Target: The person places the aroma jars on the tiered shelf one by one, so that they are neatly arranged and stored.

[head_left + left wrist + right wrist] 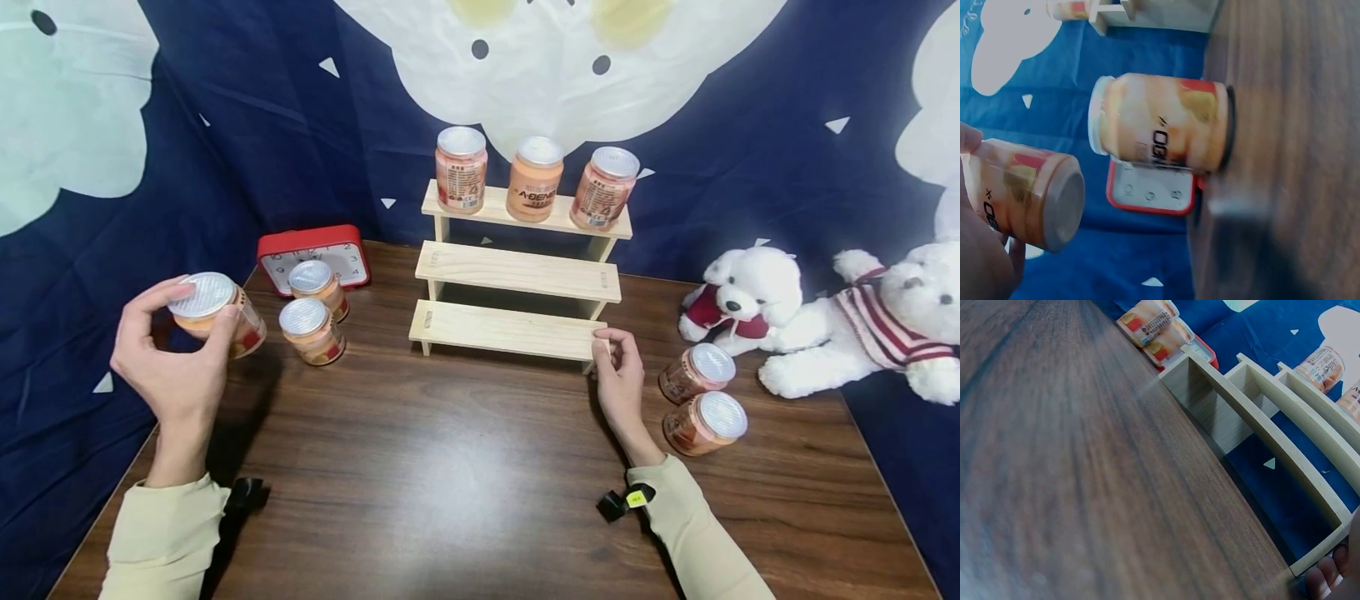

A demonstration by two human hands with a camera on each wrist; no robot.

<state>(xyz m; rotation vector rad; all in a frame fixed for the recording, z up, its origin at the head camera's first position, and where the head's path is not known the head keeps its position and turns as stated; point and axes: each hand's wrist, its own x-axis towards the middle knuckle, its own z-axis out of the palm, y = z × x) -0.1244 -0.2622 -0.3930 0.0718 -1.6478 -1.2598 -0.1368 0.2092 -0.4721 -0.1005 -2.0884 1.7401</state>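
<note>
My left hand (176, 362) grips a peach-coloured jar (251, 329) by its silvery lid, thumb and fingers on opposite sides. In the left wrist view this jar (1016, 187) is tilted, its base clear of the table. Two similar jars (313, 333) stand just right of that hand. My right hand (621, 383) pinches the right end of the lowest step of a three-tier wooden shelf (510, 329). Its fingertips (1329, 572) are curled at the shelf's end leg in the right wrist view. Three jars (534, 183) stand in a row on the top step.
A red-framed clock (360, 250) stands behind the left pair of jars. Right of my right hand are two more jars (693, 371), near two white plush toys (750, 287). A dark blue patterned cloth (322, 150) hangs behind the brown wooden table (450, 467).
</note>
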